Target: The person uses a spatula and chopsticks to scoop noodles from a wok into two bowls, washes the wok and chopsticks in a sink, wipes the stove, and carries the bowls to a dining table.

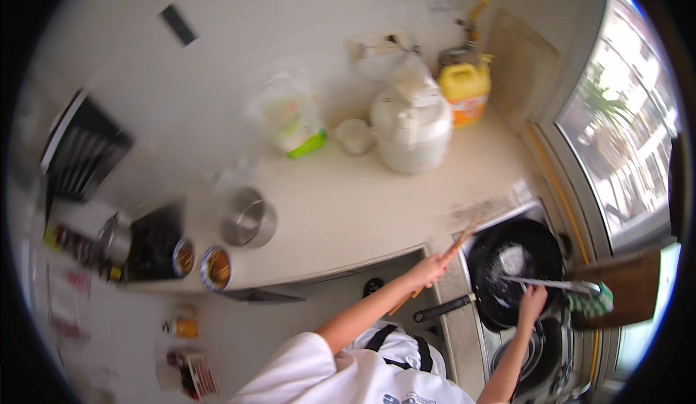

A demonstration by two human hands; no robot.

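My left hand (432, 270) grips a pair of wooden chopsticks (461, 241) in front of the counter, left of the sink. My right hand (533, 299) is at the lower right side of a black wok (481, 252), its fingers on or close to a thin handle; what exactly it grips is hard to tell. The wok sits in the steel sink (476, 309), its black handle (445, 307) pointing left over the sink's rim. White foam or running water shows inside the wok, and the metal faucet (584, 287) reaches over it.
A white rice cooker (411, 132), a yellow jug (465, 91) and a small bowl (354, 136) stand along the wall. Further left are a steel pot (248, 217) and two patterned bowls of food (216, 268). A green-and-white cloth (592, 303) lies beside the faucet, near the window.
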